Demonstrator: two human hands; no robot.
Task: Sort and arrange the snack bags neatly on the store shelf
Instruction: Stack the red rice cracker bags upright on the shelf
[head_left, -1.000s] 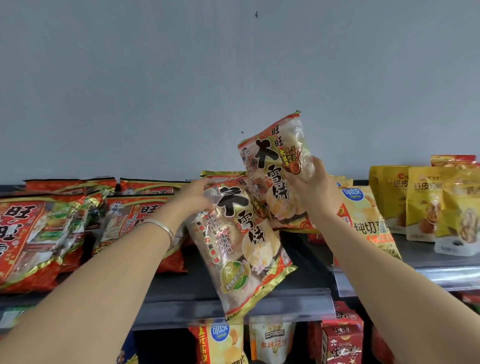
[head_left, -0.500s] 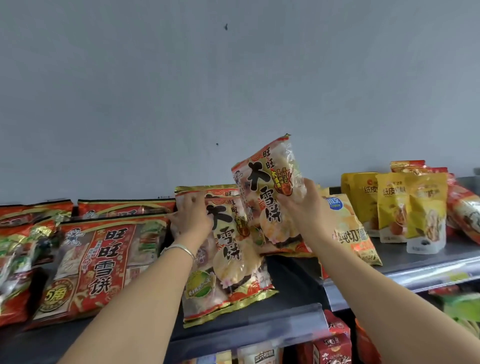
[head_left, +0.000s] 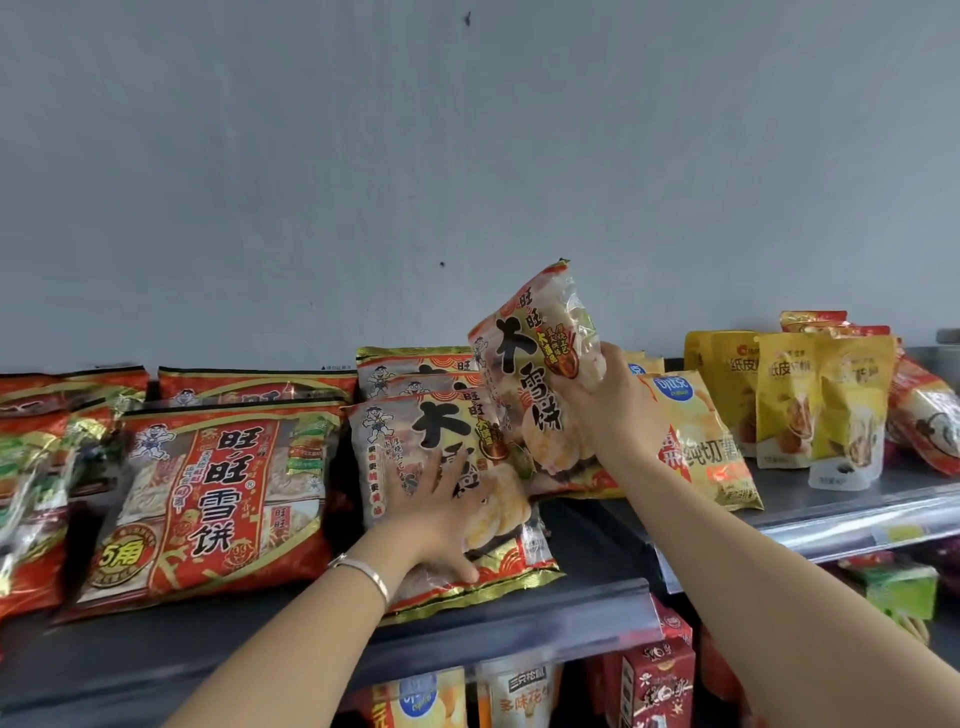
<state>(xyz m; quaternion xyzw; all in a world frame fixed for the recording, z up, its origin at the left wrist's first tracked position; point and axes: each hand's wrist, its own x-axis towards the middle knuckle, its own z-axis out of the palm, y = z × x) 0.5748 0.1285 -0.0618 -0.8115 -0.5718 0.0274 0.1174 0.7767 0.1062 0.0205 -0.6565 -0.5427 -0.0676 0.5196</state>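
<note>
A rice-cracker bag (head_left: 415, 441) with clear windows and a gold-red border lies flat on the dark top shelf (head_left: 218, 644), on a stack of like bags. My left hand (head_left: 441, 525) rests palm down on it, fingers spread. My right hand (head_left: 597, 410) grips a second bag of the same kind (head_left: 535, 364), held upright and tilted above the right side of the stack. A large red bag (head_left: 208, 499) lies to the left of the stack.
More red bags (head_left: 31, 467) fill the shelf's left end. A yellow chip bag (head_left: 701, 441) leans just right of my right hand, and yellow pouches (head_left: 789, 400) stand on the grey shelf section (head_left: 841, 519). Boxes and bags (head_left: 654, 686) sit on the shelf below.
The left hand has laid its bag down flat on the stack and now presses on it with an open palm. The right hand's bag stays raised. The view shifted slightly left.
</note>
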